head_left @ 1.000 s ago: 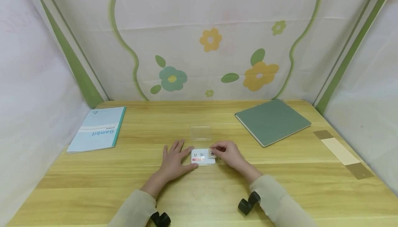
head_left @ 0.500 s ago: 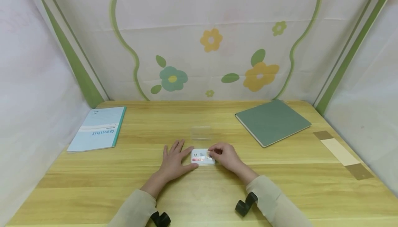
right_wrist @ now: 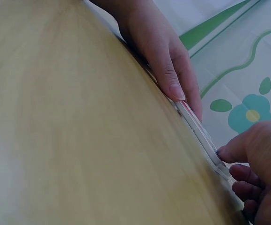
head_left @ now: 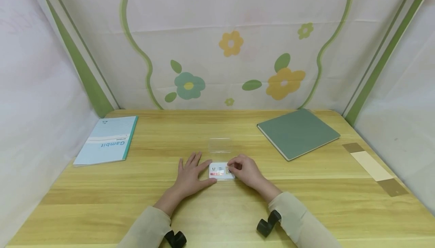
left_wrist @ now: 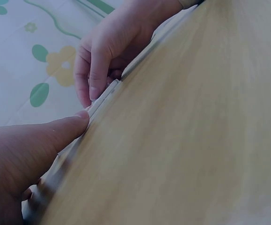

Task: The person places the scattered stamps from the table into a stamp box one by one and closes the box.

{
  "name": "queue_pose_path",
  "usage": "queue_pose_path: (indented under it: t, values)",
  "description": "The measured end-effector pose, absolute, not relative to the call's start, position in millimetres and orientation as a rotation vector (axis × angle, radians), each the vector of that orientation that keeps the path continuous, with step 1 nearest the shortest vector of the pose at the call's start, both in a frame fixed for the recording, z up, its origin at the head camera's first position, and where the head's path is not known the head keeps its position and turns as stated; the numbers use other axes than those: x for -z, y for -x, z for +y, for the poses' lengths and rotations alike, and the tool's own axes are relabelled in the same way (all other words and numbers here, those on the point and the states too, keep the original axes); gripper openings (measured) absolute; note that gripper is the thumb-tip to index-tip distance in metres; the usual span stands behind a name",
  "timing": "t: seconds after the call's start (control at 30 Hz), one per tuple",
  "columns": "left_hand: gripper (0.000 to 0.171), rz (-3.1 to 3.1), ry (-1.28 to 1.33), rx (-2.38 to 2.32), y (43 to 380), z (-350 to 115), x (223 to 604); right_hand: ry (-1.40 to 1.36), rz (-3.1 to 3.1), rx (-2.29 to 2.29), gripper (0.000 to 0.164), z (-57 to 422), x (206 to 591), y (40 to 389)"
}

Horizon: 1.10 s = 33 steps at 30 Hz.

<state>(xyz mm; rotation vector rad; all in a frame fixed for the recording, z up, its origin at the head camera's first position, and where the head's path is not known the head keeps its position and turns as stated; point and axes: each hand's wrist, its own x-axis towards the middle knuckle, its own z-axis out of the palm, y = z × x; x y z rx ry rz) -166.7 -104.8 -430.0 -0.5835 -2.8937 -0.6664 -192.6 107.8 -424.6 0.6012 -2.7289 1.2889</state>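
Observation:
A small white printed card (head_left: 217,171), with a dark logo and a red strip, lies at the middle of the table, a clear edge showing under its near side. My left hand (head_left: 190,176) holds its left end between thumb and forefinger, the other fingers spread on the table. My right hand (head_left: 247,170) is at the card's right end, its thumb and forefinger pinching a small square piece (head_left: 228,170) with a dark figure on it. The fingertips partly hide this square. In the right wrist view the card (right_wrist: 198,131) shows edge-on as a thin stack.
A clear rectangular plate (head_left: 219,145) lies just behind the card. The blue-white notebook (head_left: 106,141) is at the left, a green hardcover book (head_left: 298,134) at the back right. Near the right table edge is a beige-and-brown strip (head_left: 374,168). Flowered cloth (head_left: 234,63) encloses the table.
The right hand has brought the small square slightly leftward, from overhanging the card's right edge to lying within its outline. The left hand has stayed in place.

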Motion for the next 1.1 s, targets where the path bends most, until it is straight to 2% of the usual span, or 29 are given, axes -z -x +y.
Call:
queue_pose_path:
  t: [0.43, 0.83, 1.1]
  values:
    - [0.071, -2.879, 0.593, 0.761, 171.2, -111.7, 428.2, -0.562, -2.689, -1.413, 0.018, 117.7, 413.7, 193.7]
    - [0.069, -2.904, 0.349, 0.958, 218.4, -117.5, 416.4, -0.58, -2.891, -1.345, 0.064, 132.8, 408.9, 241.8]
    - [0.071, -2.982, 0.32, 0.849, 236.7, -114.6, 418.5, -0.657, -3.008, -0.945, 0.077, 126.6, 420.4, 259.9]
